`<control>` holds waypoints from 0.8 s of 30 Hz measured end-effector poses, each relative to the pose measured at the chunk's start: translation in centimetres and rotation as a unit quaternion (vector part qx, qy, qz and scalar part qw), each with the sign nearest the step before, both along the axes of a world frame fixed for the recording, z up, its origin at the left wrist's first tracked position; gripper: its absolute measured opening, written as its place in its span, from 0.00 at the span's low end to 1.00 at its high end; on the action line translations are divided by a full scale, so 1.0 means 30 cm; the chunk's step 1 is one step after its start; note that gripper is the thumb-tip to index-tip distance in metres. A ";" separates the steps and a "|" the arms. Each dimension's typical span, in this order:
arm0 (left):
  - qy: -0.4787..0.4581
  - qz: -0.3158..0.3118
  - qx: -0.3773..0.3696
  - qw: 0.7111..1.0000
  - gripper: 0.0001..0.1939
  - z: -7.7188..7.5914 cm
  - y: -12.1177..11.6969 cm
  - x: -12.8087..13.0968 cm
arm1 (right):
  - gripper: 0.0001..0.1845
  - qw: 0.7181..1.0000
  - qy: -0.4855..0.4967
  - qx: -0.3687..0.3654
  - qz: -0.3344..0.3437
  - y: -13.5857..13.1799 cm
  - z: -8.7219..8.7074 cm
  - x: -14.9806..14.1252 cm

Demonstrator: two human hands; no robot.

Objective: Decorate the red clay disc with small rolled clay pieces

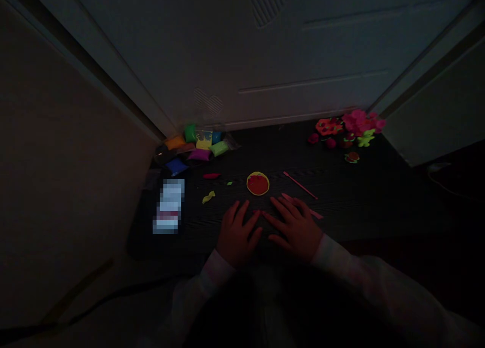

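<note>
Both hands lie palm down on the dark tabletop with fingers spread. My left hand [238,233] has its index fingertip beside a small, dim pinkish bit I cannot make out. My right hand [297,228] rests partly over a flat pink modelling knife [316,214], whose two ends show past the fingers. Just beyond the fingertips sits a round orange-red clay disc [258,185] with a yellow rim and small dark red pieces near its top. A thin pink modelling stick [300,185] lies to its right. Left of the disc are a tiny green clay piece [229,183], a yellow clay strip [208,197] and a red clay roll [211,176].
Bags of coloured clay [199,154] are heaped at the back left. A lit phone [168,206] lies at the left edge. Finished-looking clay figures [359,123] cluster at the back right, near a small round clay piece [352,157]. A pale panelled door [235,50] stands behind the table [379,201].
</note>
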State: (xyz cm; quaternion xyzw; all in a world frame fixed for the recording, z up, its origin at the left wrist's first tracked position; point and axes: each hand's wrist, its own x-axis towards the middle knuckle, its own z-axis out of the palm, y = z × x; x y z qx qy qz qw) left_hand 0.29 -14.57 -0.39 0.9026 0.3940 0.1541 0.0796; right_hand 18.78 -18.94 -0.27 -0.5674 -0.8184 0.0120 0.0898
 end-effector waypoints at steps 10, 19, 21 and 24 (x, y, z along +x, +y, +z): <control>0.030 0.014 0.010 0.999 0.21 -0.001 -0.005 0.001 | 0.27 1.000 -0.003 0.011 0.003 -0.001 -0.006 0.001; 0.033 0.027 0.005 0.999 0.21 -0.001 -0.005 0.000 | 0.27 1.000 0.007 0.000 -0.004 -0.003 -0.007 0.001; 0.031 0.027 0.000 0.999 0.21 0.000 -0.004 -0.001 | 0.27 1.000 0.007 -0.004 -0.004 -0.003 -0.005 0.001; 0.026 0.024 0.000 0.999 0.23 -0.001 -0.006 -0.005 | 0.27 1.000 0.004 -0.003 -0.004 -0.002 -0.003 0.000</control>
